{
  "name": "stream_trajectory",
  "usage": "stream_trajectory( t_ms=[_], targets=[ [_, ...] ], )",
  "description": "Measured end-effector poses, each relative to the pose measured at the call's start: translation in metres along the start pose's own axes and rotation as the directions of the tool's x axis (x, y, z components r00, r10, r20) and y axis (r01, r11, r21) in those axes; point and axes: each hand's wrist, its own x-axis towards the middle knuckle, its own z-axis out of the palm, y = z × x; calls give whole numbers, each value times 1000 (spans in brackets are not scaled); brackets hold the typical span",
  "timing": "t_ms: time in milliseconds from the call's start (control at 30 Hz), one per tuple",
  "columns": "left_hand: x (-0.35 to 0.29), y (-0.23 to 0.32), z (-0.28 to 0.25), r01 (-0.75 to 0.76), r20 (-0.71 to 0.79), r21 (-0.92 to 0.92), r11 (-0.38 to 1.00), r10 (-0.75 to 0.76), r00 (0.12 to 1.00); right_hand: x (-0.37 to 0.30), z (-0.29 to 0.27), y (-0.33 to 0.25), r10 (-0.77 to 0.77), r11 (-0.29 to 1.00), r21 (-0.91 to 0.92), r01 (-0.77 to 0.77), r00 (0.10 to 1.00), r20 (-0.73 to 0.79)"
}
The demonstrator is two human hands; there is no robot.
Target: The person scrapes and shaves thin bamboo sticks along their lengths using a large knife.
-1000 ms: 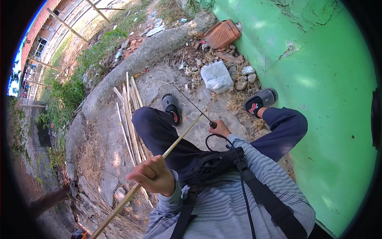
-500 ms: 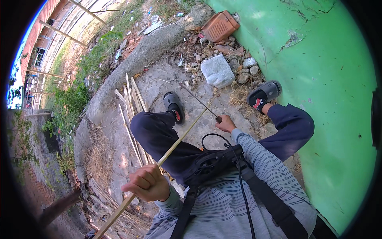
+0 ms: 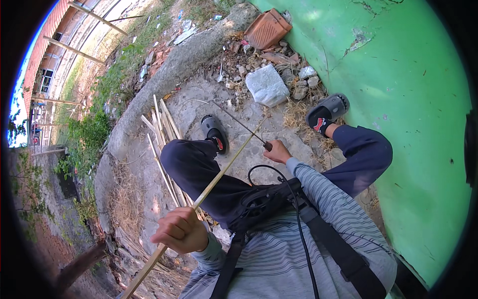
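My left hand (image 3: 180, 230) is closed in a fist around a long, pale bamboo strip (image 3: 217, 177). The strip slants up from the lower left, across my bent left leg, and thins toward its far end. A knife (image 3: 238, 119) with a dark handle and a long, narrow blade is gripped in my right hand (image 3: 278, 151), in front of my waist. Its blade points forward and left and crosses the strip close to the far end. Whether the edge bites into the strip is too small to tell.
More bamboo strips (image 3: 163, 124) lie in a bundle left of my left shoe (image 3: 214, 133). Ahead are a white block (image 3: 268, 85), rubble and an orange clay tile (image 3: 267, 29). A green wall (image 3: 408, 124) rises on the right; a rough concrete curb (image 3: 172, 70) curves along the left.
The bamboo strip's far end now reaches past the knife blade, where earlier it ended about at the blade. Both hands keep their grips. The whole view has shifted slightly.
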Motion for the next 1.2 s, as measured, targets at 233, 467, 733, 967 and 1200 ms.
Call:
stream_trajectory(
  t_ms=[233, 467, 733, 967, 1200],
  targets=[
    [-4, -2, 7, -6, 20, -38, 999, 7, 1000, -4, 6, 12, -27, 999, 42, 30, 998, -63],
    [-7, 1, 4, -47, 48, 9, 999, 47, 998, 2, 0, 15, -61, 996, -74, 58, 997, -42],
    [-3, 2, 2, 19, 220, -19, 1000, -14, 975, 4, -3, 20, 22, 999, 39, -17, 991, -130],
    [4, 0, 14, 33, 303, -15, 999, -26, 953, -29, -36, -55, -272, 960, 119, 252, 943, 194],
    [-6, -4, 31, 43, 384, -58, 997, -17, 923, -45, -47, -50, -203, 979, 56, 196, 966, 163]
  ],
)
